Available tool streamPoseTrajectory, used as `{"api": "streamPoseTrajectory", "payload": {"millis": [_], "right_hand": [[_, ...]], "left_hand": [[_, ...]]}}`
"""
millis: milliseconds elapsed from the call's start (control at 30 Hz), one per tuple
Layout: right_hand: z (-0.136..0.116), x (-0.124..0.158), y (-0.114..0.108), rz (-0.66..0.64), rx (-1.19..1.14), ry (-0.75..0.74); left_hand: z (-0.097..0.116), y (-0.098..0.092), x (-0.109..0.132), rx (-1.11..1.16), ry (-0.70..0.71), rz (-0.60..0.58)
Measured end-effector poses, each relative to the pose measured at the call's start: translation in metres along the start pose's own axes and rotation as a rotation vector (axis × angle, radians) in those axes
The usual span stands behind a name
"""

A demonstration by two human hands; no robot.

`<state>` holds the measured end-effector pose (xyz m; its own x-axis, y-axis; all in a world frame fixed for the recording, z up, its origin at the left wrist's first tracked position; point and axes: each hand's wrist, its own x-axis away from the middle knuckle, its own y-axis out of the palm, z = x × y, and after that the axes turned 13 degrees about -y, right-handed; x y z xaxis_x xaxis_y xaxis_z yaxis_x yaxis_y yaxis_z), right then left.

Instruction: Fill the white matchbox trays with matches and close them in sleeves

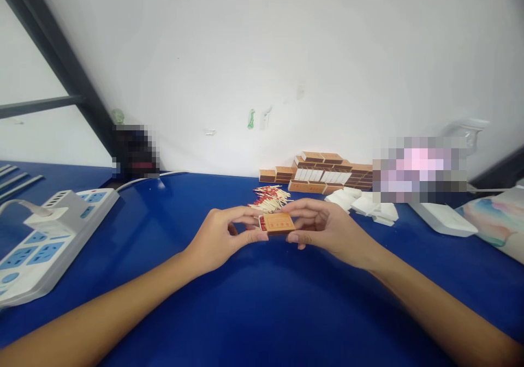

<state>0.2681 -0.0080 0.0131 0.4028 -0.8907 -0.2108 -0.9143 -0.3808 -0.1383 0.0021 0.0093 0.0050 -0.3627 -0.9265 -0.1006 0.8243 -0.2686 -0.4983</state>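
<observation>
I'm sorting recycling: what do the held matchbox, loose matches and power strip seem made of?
Matchbox: probably cardboard, matte, judging by its thin printed sleeve.
Loose matches: likely bare wood; pale sticks with red heads.
Power strip: apparently plastic; smooth white casing, blue sockets.

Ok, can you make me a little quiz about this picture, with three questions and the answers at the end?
1. True or false: red match heads show at the left end of the held matchbox.
2. Where is the pile of loose matches?
A) On top of the stacked matchboxes
B) On the blue tabletop, just beyond the held matchbox
C) Under the person's right wrist
3. Fill in the blank: of the person's two hands, the one nearer the white power strip is the ____ hand.

Key:
1. True
2. B
3. Left
</observation>
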Motion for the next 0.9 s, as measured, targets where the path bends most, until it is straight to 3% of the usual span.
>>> {"api": "streamPoseTrajectory", "payload": {"millis": [167, 333, 500, 600, 700, 900], "right_hand": [[-0.003, 0.006, 0.021, -0.077, -0.114, 0.010], [-0.008, 0.009, 0.027, -0.110, -0.055, 0.013], [-0.005, 0.009, 0.015, -0.034, 0.376, -0.163], [0.003, 0.009, 0.002, -0.037, 0.733, -0.357], [0.006, 0.007, -0.013, -0.035, 1.055, -0.553], [-0.003, 0.006, -0.027, -0.022, 1.366, -0.692]], "left_hand": [[-0.004, 0.003, 0.002, 0.123, 0.066, -0.147], [-0.001, 0.006, 0.007, 0.125, 0.111, -0.146], [0.002, 0.003, 0.007, 0.014, 0.115, -0.098], [0.005, -0.004, 0.002, -0.080, 0.095, -0.091], [0.010, -0.015, -0.006, -0.166, 0.075, -0.001], [0.014, -0.035, -0.032, -0.325, 0.111, 0.151]]}}
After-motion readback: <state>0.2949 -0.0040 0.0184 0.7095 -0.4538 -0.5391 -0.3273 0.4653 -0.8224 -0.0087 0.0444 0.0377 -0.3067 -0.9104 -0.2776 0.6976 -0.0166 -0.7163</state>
